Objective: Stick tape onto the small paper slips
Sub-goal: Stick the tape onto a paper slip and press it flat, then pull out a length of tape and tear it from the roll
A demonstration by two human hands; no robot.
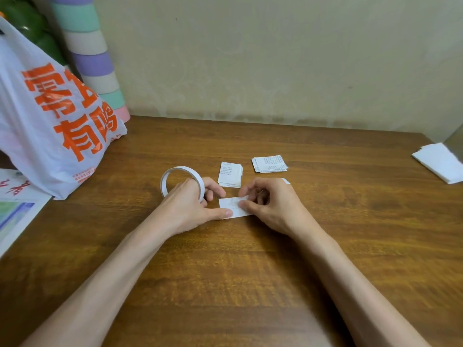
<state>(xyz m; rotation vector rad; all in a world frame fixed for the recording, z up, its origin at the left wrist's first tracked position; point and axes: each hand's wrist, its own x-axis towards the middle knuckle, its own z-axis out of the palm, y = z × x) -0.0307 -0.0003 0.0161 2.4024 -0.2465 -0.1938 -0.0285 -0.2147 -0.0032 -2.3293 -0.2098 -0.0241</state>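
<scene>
**White slip under both thumbs on the wooden worktop**

Brown wood grain ran across the worktop point(250, 271), and one small paper slip point(233, 209) lay flat on it between my hands, near the middle and just in front of me. My left hand point(190, 206) gripped the tape roll point(181, 182), a thin white ring standing on edge with my fingers curled round its near side. That hand's thumb reached out straight and pressed the slip's lower left corner. My right hand point(265, 204) was curled at the slip's right end, forefinger and thumb pinching its upper edge. I could not tell whether any tape was already on it.

Just beyond the slip sat a small stack of printed slips point(230, 174), and to its right, apart from it, a second stack point(270, 164). A white plastic bag point(50, 121) with orange lettering stood at the far left, a pastel-striped column point(92, 58) behind it against the wall. Folded white paper point(438, 162) lay at the far right edge.
</scene>
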